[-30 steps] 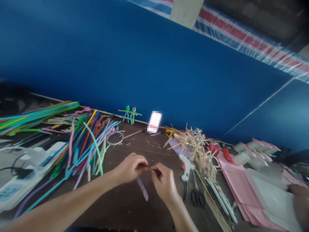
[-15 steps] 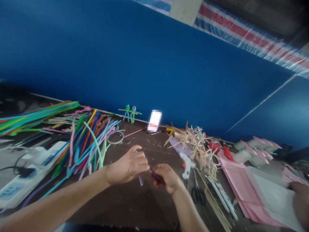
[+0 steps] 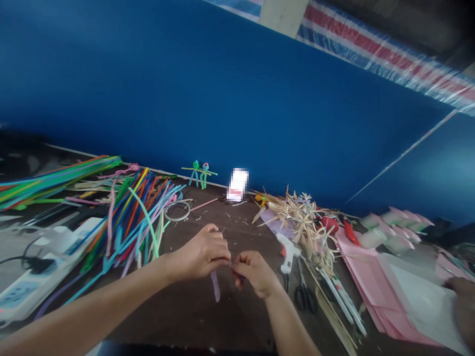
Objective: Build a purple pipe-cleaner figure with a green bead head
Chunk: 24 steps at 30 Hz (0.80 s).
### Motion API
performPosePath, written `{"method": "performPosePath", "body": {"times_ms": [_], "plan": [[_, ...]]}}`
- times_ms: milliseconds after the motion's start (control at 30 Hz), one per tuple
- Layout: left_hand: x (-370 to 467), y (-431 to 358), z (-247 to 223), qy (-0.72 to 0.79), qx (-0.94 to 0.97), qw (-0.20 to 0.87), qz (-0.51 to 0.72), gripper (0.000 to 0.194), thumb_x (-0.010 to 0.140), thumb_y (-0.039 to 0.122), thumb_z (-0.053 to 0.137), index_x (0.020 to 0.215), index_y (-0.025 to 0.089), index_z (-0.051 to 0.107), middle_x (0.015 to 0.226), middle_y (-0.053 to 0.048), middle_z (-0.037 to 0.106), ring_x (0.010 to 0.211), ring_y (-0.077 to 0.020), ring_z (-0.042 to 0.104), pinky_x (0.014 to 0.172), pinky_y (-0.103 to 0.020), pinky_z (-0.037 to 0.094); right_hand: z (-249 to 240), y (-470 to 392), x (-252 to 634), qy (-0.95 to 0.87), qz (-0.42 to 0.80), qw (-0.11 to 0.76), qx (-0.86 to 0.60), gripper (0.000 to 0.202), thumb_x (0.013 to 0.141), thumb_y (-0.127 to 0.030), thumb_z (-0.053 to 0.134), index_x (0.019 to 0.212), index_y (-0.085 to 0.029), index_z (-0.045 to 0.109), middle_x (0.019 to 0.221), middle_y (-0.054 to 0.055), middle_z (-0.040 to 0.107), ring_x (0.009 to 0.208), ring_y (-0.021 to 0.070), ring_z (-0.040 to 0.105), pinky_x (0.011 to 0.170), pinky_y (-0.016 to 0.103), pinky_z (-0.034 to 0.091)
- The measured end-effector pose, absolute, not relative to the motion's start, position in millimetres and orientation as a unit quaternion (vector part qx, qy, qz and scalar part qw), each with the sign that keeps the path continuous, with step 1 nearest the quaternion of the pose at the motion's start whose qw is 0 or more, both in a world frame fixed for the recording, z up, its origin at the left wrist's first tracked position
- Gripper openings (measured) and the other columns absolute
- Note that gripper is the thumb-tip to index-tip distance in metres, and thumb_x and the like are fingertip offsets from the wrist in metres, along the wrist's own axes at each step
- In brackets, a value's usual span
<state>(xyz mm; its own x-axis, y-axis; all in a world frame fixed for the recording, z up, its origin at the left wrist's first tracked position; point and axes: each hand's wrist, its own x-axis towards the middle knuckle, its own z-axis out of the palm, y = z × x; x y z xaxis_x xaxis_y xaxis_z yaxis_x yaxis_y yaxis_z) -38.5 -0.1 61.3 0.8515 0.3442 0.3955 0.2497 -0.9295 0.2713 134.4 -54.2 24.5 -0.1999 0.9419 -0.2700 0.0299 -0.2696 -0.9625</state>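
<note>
Near the middle of the dark table (image 3: 222, 326), my left hand (image 3: 204, 252) is closed in a pinch on a purple pipe cleaner (image 3: 215, 287), whose end hangs down below the fingers. Just to its right, my right hand (image 3: 252, 272) pinches a short bit of the same purple strand, the fingertips almost meeting those of my left hand. Most of the strand between the hands is hidden by the fingers. Two small green and blue figures (image 3: 200, 173) stand at the back by the wall.
Colourful pipe cleaners (image 3: 133, 217) and a white power strip (image 3: 25, 291) lie left, beside a clear ring (image 3: 177, 211). To the right are a glue gun (image 3: 288, 252), black scissors (image 3: 305, 296), dried straw pieces (image 3: 293, 212) and pink sheets (image 3: 365, 287). A bright phone (image 3: 237, 185) stands behind.
My right hand has turned slightly, and its fingers have closed nearer to my left hand. More of the purple strand now hangs below my left hand.
</note>
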Motion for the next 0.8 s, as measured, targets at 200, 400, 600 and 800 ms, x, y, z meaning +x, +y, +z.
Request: {"method": "performPosePath", "body": {"times_ms": [200, 400, 600, 800], "plan": [[-39.9, 3.3, 48.9, 0.205, 0.941, 0.149, 0.225, 0.015, 0.082, 0.022, 0.046, 0.073, 0.018, 0.058, 0.065, 0.002, 0.058, 0.065, -0.0115, 0.050, 0.077, -0.029, 0.027, 24.1, -54.9, 135.4, -0.542, 0.556, 0.360, -0.518, 0.021, 0.072, -0.026, 0.049, 0.055, -0.014, 0.054, 0.042, -0.003, 0.054, 0.036, 0.0071, 0.047, 0.040, 0.017, 0.036], [-41.3, 1.1, 49.9, 0.195, 0.948, 0.130, 0.216, 0.017, 0.082, 0.021, 0.044, 0.076, 0.020, 0.060, 0.067, 0.001, 0.058, 0.069, -0.0126, 0.050, 0.080, -0.032, 0.025, 20.3, -52.1, 138.2, -0.496, 0.613, 0.351, -0.505, 0.028, 0.071, -0.037, 0.051, 0.057, -0.013, 0.056, 0.042, -0.002, 0.054, 0.036, 0.0076, 0.047, 0.039, 0.018, 0.037], [-39.2, -0.2, 51.4, 0.196, 0.952, 0.121, 0.199, 0.018, 0.082, 0.020, 0.045, 0.072, 0.019, 0.059, 0.065, 0.001, 0.058, 0.066, -0.0122, 0.049, 0.079, -0.031, 0.026, 24.0, -52.5, 133.6, -0.540, 0.566, 0.328, -0.529, 0.021, 0.069, -0.025, 0.050, 0.050, -0.015, 0.051, 0.040, -0.004, 0.052, 0.036, 0.0065, 0.044, 0.039, 0.017, 0.034], [-39.2, -1.1, 47.3, 0.220, 0.945, 0.161, 0.182, 0.014, 0.080, 0.022, 0.049, 0.070, 0.018, 0.060, 0.065, 0.001, 0.060, 0.066, -0.0122, 0.052, 0.075, -0.029, 0.029, 22.1, -56.4, 128.4, -0.591, 0.480, 0.314, -0.567, 0.019, 0.068, -0.018, 0.049, 0.049, -0.016, 0.050, 0.038, -0.006, 0.048, 0.034, 0.0051, 0.040, 0.036, 0.015, 0.027]]}}
